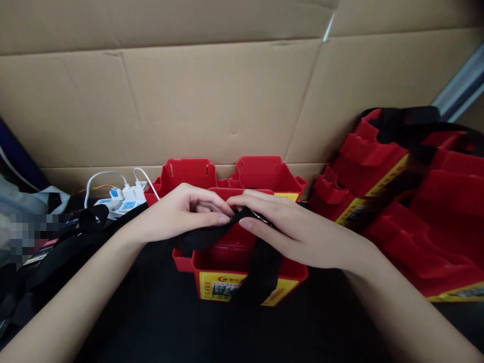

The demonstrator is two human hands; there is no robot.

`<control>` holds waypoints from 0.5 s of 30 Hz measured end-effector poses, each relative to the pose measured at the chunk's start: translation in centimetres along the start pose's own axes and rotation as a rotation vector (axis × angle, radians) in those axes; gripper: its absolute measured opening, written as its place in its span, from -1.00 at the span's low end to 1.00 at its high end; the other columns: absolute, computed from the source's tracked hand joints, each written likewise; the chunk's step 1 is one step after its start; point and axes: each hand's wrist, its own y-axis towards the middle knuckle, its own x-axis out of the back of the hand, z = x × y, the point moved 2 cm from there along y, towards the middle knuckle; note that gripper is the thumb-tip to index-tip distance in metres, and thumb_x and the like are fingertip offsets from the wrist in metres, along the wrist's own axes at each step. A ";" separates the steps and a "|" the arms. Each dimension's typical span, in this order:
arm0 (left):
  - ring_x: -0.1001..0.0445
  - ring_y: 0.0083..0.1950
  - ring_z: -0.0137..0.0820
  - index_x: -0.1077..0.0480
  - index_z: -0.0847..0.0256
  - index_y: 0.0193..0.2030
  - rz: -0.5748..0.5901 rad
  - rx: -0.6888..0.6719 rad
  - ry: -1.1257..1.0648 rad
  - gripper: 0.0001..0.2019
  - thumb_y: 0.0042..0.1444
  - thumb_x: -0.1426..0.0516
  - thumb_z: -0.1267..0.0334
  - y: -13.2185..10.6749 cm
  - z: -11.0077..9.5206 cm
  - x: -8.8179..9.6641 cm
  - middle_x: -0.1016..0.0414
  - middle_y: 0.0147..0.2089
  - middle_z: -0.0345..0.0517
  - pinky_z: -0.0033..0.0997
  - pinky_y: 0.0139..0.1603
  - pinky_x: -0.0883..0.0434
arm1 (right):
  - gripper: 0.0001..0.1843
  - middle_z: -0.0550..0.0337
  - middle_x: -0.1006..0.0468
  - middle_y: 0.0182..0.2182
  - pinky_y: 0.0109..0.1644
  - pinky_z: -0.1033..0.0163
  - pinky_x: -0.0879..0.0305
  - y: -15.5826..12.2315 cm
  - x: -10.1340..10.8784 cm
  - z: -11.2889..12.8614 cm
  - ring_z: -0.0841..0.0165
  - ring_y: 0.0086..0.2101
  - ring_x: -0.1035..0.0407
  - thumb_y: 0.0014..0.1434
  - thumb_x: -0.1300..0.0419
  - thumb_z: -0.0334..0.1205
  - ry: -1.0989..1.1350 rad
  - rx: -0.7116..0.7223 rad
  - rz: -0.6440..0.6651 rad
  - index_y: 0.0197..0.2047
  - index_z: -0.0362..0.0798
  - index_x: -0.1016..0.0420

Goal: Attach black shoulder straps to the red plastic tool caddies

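A red plastic tool box (249,258) with a yellow label stands on the black surface in front of me. Black webbing strap (266,267) runs over its upper edge and hangs down its front. My left hand (185,209) pinches the strap between thumb and fingers. Close beside it, my right hand (287,227) grips the strap too, thumb in front. A thin shiny metal edge shows under my right fingers; the rest of that piece is hidden. Behind my hands stands another red tool box (260,169).
At the right are several more red boxes (446,201) with black straps. A white power strip (126,201) with plugs and cables lies at the left, near more black strap (71,247). Cardboard (223,101) forms the back wall.
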 end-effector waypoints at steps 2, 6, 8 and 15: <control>-0.50 -0.26 -0.50 -0.50 0.14 -0.21 -0.011 -0.003 0.043 -0.84 0.05 -0.18 0.24 -0.1 0.0 0.0 -0.57 -0.29 -0.24 -0.60 -0.25 -0.41 | -0.69 0.10 -0.45 -0.15 -0.05 0.23 -0.26 0.0 0.1 0.0 0.36 -0.14 -0.35 0.29 0.08 -0.12 -0.007 0.007 0.014 -0.05 -0.09 -0.34; -0.48 -0.33 -0.44 -0.54 0.11 -0.23 -0.021 -0.046 0.232 -0.81 0.06 -0.15 0.14 -0.4 -0.6 0.1 -0.57 -0.32 -0.19 -0.53 -0.36 -0.38 | -0.69 0.11 -0.46 -0.16 -0.07 0.24 -0.28 -0.2 0.3 -0.1 0.36 -0.16 -0.36 0.28 0.05 -0.13 0.019 0.021 0.044 -0.03 -0.07 -0.36; -0.46 -0.36 -0.44 -0.55 0.12 -0.28 -0.024 -0.107 0.333 -0.80 0.08 -0.14 0.13 -0.8 -1.0 0.9 -0.57 -0.34 -0.18 -0.51 -0.37 -0.36 | -0.68 0.14 -0.46 -0.13 -0.05 0.26 -0.27 -0.3 0.5 -0.1 0.37 -0.13 -0.36 0.28 0.07 -0.14 0.050 0.043 0.058 0.01 -0.05 -0.35; -0.14 -0.58 -0.59 -0.47 0.34 -0.63 -0.098 0.083 0.579 -0.63 0.06 -0.14 0.11 -3.6 0.1 6.8 -0.31 -0.66 -0.25 -0.58 -0.54 -0.15 | -0.72 0.23 -0.50 -0.19 -0.11 0.31 -0.26 -1.0 2.1 -1.6 0.38 -0.19 -0.38 0.29 0.09 -0.17 0.055 -0.020 -0.021 -0.12 -0.02 -0.41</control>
